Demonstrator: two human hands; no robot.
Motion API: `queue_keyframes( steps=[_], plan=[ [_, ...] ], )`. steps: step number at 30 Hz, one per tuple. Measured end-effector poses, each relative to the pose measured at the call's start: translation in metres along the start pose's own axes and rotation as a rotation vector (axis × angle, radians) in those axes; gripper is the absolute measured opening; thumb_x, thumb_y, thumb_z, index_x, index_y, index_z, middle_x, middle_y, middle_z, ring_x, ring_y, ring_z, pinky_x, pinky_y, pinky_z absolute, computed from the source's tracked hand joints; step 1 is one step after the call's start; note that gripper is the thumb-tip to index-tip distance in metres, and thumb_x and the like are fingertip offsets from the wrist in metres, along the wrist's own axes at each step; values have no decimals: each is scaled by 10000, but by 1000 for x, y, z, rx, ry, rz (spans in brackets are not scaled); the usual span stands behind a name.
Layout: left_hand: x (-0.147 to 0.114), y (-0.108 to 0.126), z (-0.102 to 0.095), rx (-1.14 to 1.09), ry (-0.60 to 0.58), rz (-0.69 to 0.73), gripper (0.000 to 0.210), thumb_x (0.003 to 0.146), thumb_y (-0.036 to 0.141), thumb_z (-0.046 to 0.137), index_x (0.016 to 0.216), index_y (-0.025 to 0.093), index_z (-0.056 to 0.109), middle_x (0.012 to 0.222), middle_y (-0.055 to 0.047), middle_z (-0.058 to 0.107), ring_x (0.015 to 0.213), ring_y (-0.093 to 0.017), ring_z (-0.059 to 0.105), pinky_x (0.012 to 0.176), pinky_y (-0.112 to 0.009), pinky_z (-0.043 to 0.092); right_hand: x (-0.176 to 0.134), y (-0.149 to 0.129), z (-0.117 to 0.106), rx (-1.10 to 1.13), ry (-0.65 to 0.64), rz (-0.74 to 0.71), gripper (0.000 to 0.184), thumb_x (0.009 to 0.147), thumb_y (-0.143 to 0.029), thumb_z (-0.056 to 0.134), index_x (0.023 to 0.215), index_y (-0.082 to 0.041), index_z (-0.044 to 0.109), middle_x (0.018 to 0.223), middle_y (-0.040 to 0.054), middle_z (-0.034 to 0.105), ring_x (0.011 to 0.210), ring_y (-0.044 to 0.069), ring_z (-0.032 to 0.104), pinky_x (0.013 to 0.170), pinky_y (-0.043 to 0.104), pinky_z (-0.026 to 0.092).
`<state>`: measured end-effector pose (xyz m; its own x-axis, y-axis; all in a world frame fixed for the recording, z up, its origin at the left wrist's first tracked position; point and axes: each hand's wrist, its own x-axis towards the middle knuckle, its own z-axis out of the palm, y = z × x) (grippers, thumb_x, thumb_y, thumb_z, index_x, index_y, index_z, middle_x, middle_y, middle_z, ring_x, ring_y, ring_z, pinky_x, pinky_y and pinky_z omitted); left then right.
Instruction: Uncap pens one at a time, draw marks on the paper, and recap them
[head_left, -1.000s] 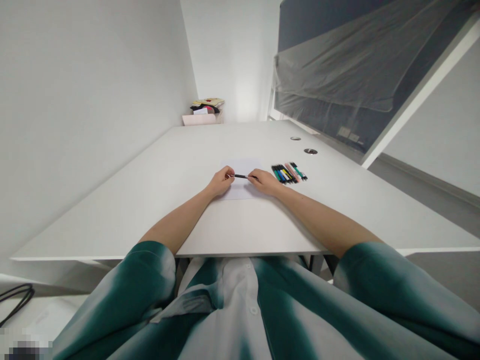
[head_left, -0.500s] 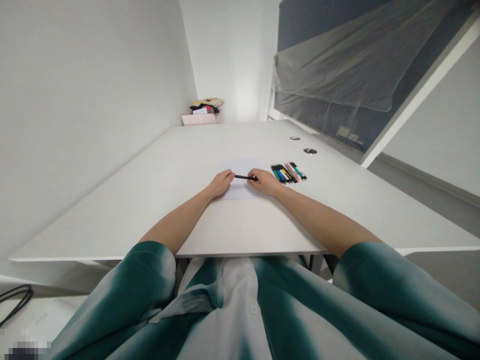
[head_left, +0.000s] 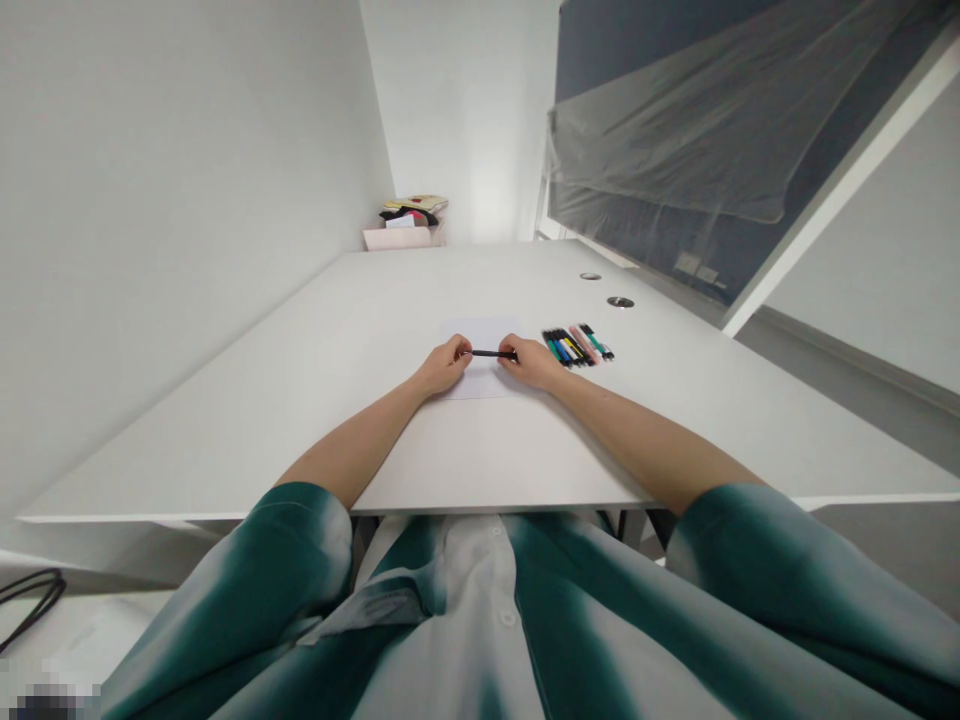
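Observation:
A slim black pen [head_left: 487,353] lies level between my two hands, just over a sheet of white paper [head_left: 480,386]. My left hand [head_left: 447,366] pinches its left end between thumb and fingers. Around the other end, the fingers of my right hand [head_left: 529,362] are closed, hiding part of it. Whether the pen is capped cannot be made out. To the right of my right hand, several pens and markers [head_left: 574,346] lie side by side in a row, in black, green, blue, yellow and pink.
The white table [head_left: 300,400] carries two round cable holes [head_left: 620,302] at the far right. At its far end sits a pink box [head_left: 397,239] with cloth-like items piled on it. A dark partition [head_left: 675,150] under plastic film stands on the right.
The pen now lies nearly level, where it sloped slightly before. My left hand's fingertips have shifted slightly at its left end, and my right hand has moved a touch to the right.

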<state>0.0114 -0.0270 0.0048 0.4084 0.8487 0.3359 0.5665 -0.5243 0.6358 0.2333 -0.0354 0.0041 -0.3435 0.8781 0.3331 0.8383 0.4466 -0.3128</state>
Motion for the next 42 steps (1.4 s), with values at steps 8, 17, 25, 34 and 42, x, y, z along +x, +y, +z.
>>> queue_keyframes(
  steps=[8, 17, 25, 34, 42],
  plan=[
    [1, 0, 0, 103, -27, -8, 322, 960, 398, 332, 743, 212, 482, 710, -21, 549, 745, -187, 516, 750, -319, 399, 0, -2, -1, 8, -20, -141, 295, 958, -296, 466, 1076, -161, 700, 1030, 98, 718, 892, 202, 634, 785, 277, 428],
    [0, -1, 0, -58, 0, -53, 184, 892, 318, 457, 1011, 202, 538, 709, 31, 550, 682, -145, 512, 708, -283, 411, 1, -2, -2, 2, -14, -104, 289, 961, -303, 471, 1068, -172, 704, 1028, 104, 713, 894, 213, 633, 775, 286, 429],
    [9, -13, 5, -159, 61, -52, 205, 769, 267, 565, 928, 157, 634, 779, -12, 630, 705, -139, 549, 730, -287, 455, 2, 2, -1, -12, -24, -95, 277, 956, -295, 480, 1055, -169, 706, 1023, 97, 718, 907, 211, 633, 778, 279, 429],
    [14, -19, -3, -180, 204, -143, 189, 722, 282, 550, 827, 155, 644, 707, -10, 607, 693, -150, 534, 696, -293, 444, 3, 3, -3, -15, -15, -72, 277, 950, -294, 487, 1056, -169, 710, 1011, 94, 724, 895, 210, 639, 764, 277, 440],
    [9, -23, -15, 192, 76, -118, 139, 668, 176, 577, 770, 178, 671, 726, -43, 633, 730, -192, 561, 764, -332, 465, 2, 3, -5, -7, 1, -42, 294, 953, -299, 485, 1081, -158, 709, 1036, 104, 724, 931, 217, 643, 796, 282, 445]
  ],
)
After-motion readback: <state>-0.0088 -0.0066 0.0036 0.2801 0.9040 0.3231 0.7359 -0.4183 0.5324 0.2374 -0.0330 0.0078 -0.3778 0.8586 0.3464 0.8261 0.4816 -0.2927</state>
